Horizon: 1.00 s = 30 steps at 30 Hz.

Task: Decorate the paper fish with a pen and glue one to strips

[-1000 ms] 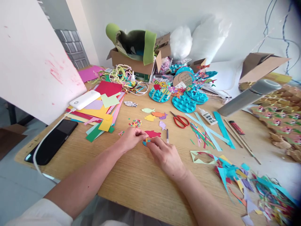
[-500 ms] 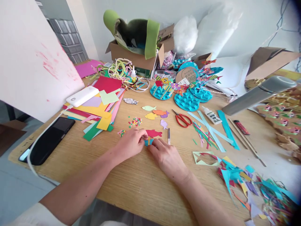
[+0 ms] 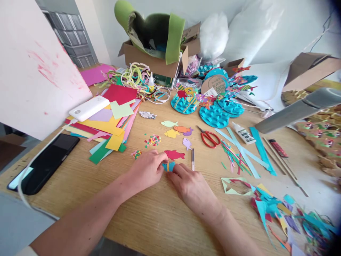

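Observation:
A small blue paper piece (image 3: 168, 166) with a yellow strip across it lies between my hands at the table's middle. My left hand (image 3: 153, 165) pinches its left end, fingers pressed together. On its right end, the curled fingers of my right hand (image 3: 186, 179) are closed. Just beyond is a red paper fish (image 3: 174, 154), and a pen (image 3: 193, 159) lies beside my right hand. Farther back are green (image 3: 169, 123), yellow (image 3: 172, 133), orange (image 3: 181, 129) and purple (image 3: 187, 143) paper fish. Confetti bits (image 3: 152, 140) are scattered beyond my left hand.
Red scissors (image 3: 209, 138), a glue bottle (image 3: 243, 133) and paper strips (image 3: 236, 156) lie to the right, with a grey flask (image 3: 295, 110) farther out. Paper scraps (image 3: 269, 199) cover the near right. Coloured sheets (image 3: 106, 124), a power bank (image 3: 89, 108) and a phone (image 3: 50, 161) are left.
The camera view has shifted slightly, so the table items appear a little displaced. Both hands stay at the blue paper piece, and slightly more of it shows between them.

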### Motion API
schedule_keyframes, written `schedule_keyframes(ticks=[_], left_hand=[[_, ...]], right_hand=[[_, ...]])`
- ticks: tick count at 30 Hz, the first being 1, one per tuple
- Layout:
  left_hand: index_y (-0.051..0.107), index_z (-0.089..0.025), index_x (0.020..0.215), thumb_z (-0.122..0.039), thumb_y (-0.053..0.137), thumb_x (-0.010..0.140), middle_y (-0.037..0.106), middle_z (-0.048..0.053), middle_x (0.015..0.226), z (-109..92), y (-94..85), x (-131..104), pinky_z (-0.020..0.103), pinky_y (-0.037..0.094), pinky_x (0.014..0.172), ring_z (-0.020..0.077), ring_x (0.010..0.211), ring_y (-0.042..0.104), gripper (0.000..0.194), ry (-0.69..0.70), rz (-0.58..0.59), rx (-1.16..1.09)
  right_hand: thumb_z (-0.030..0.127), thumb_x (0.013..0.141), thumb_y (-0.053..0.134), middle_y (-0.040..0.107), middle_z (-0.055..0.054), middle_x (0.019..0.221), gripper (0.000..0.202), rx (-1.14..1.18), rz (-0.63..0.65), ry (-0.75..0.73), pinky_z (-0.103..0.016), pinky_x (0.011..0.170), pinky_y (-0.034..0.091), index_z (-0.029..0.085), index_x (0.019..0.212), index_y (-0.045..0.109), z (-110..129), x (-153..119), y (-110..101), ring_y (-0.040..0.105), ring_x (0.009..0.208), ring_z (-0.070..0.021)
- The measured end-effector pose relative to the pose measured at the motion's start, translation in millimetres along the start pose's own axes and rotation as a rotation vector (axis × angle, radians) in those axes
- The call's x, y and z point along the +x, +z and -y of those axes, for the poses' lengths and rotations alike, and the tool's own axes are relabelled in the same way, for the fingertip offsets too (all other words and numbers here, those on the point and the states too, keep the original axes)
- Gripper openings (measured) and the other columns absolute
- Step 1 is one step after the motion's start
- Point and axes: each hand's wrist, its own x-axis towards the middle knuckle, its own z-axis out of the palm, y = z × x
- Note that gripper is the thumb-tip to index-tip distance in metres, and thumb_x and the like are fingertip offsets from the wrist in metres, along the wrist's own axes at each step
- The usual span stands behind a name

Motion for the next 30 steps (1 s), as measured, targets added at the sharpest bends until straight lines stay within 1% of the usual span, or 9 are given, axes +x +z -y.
schedule_keyframes(ticks=[3,5,9,12,14,19,27,30], left_hand=[[0.063,-0.021,0.093,-0.003,0.046,0.077,0.063,0.005,0.085,-2.6,-2.4,-0.4,0.032,0.046,0.078,0.0213,0.084,0.061,0.029,0.023,-0.020,0.030],[0.062,-0.021,0.096,-0.002,0.045,0.076,0.062,0.005,0.086,-4.6,-4.6,-1.0,0.031,0.047,0.079,0.0209,0.086,0.061,0.033,0.068,-0.017,0.027],[0.061,-0.019,0.104,0.001,0.044,0.074,0.063,0.008,0.092,-7.1,-7.0,-1.4,0.033,0.048,0.081,0.0227,0.094,0.061,0.040,0.137,0.044,0.022],[0.060,-0.018,0.106,0.002,0.043,0.074,0.064,0.008,0.092,-6.9,-6.9,-0.9,0.034,0.049,0.082,0.0241,0.097,0.061,0.041,0.134,0.098,0.034],[0.061,-0.017,0.106,0.002,0.043,0.075,0.065,0.009,0.092,-6.1,-6.8,-0.7,0.035,0.049,0.083,0.0245,0.098,0.061,0.041,0.126,0.111,0.040],[0.061,-0.018,0.106,0.003,0.043,0.074,0.066,0.008,0.092,-3.6,-5.8,-1.4,0.033,0.049,0.083,0.0224,0.097,0.062,0.042,0.117,0.107,0.039],[0.062,-0.019,0.102,0.005,0.043,0.073,0.067,0.005,0.094,-4.1,-6.7,-1.5,0.030,0.050,0.084,0.0186,0.096,0.063,0.043,0.105,0.101,0.017],[0.062,-0.019,0.102,0.005,0.043,0.072,0.068,0.004,0.093,-3.3,-5.7,-1.1,0.029,0.050,0.085,0.0186,0.098,0.063,0.043,0.100,0.096,0.029]], right_hand=[[0.007,0.085,0.059,0.060,-0.004,0.080,0.013,0.017,0.002,-0.002,-0.028,0.054,0.038,0.017,0.077,0.062,0.5,0.2,0.4,0.054,0.072,-0.0172],[0.007,0.084,0.060,0.060,-0.004,0.080,0.012,0.022,-0.002,-0.002,-0.029,0.053,0.038,0.017,0.077,0.062,1.0,0.4,0.4,0.055,0.072,-0.0177],[0.008,0.084,0.060,0.060,-0.005,0.079,0.010,0.011,-0.020,-0.002,-0.029,0.052,0.038,0.016,0.081,0.064,2.7,0.5,0.1,0.054,0.071,-0.0179],[0.008,0.085,0.060,0.060,-0.005,0.080,0.009,0.006,-0.025,-0.008,-0.029,0.053,0.039,0.016,0.082,0.065,4.1,0.0,0.3,0.054,0.070,-0.0177],[0.008,0.084,0.061,0.060,-0.005,0.080,0.009,0.002,-0.030,-0.012,-0.028,0.053,0.039,0.015,0.081,0.064,4.9,-0.2,0.8,0.054,0.070,-0.0179],[0.006,0.081,0.062,0.060,-0.005,0.077,0.010,-0.004,-0.044,-0.009,-0.028,0.053,0.039,0.015,0.077,0.063,6.6,0.5,2.7,0.053,0.068,-0.0180],[0.006,0.081,0.062,0.061,-0.006,0.079,0.011,-0.020,-0.041,0.001,-0.028,0.054,0.041,0.015,0.076,0.063,8.7,1.8,5.0,0.056,0.070,-0.0185],[0.006,0.081,0.063,0.062,-0.005,0.079,0.011,-0.025,-0.034,0.006,-0.028,0.054,0.042,0.016,0.076,0.063,9.8,2.2,5.3,0.056,0.070,-0.0182]])
